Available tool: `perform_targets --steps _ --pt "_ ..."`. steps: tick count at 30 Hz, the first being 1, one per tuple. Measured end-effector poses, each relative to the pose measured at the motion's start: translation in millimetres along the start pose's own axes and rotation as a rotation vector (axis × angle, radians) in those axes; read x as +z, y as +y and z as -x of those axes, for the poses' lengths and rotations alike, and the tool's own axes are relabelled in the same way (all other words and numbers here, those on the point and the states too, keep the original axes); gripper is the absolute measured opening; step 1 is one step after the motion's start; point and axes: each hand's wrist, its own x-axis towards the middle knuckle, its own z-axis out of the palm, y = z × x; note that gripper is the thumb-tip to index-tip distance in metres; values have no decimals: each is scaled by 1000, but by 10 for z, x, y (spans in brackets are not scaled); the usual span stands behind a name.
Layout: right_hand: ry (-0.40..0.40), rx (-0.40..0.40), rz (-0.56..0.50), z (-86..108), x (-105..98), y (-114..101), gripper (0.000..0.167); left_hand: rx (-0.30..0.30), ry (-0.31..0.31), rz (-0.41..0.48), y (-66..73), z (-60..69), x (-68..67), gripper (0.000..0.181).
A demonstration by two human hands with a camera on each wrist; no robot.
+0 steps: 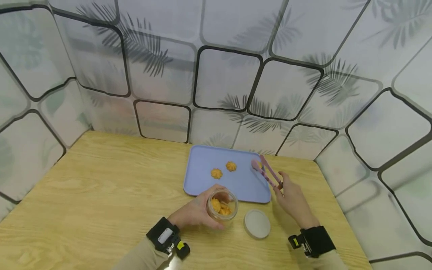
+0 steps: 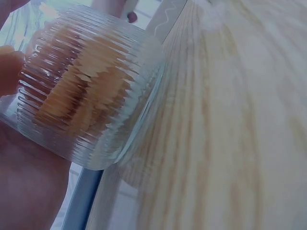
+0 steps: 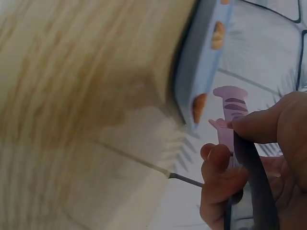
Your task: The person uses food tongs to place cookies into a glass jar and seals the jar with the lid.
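As the left hand (image 1: 195,212) clamps its fingers round a jar (image 1: 233,202) just near of the tray (image 1: 202,157), the right hand (image 1: 293,198) clamps its fingers on tongs (image 1: 266,177) by a far-right cookie (image 1: 259,165).

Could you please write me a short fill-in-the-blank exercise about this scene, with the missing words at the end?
1. The glass jar in the left hand is not closed but ____.
2. The tongs in the right hand are coloured ____.
3. Counting the one by the tongs, the tray carries ____ cookies.
4. The round lid lies on the wooden ____.

Missing words: open; pink; three; table.
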Motion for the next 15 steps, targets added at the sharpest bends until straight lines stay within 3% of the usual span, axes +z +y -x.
perform_targets --steps 4,10,15 --pt "-28 38 22 -41 117 93 48 1 -6 1 -20 3 6 87" --pt "33 -11 64 -97 182 104 38 11 9 -3 1 6 2 87" --pt "51 2 8 -67 206 165 37 -4 5 -10 2 10 -5 86"
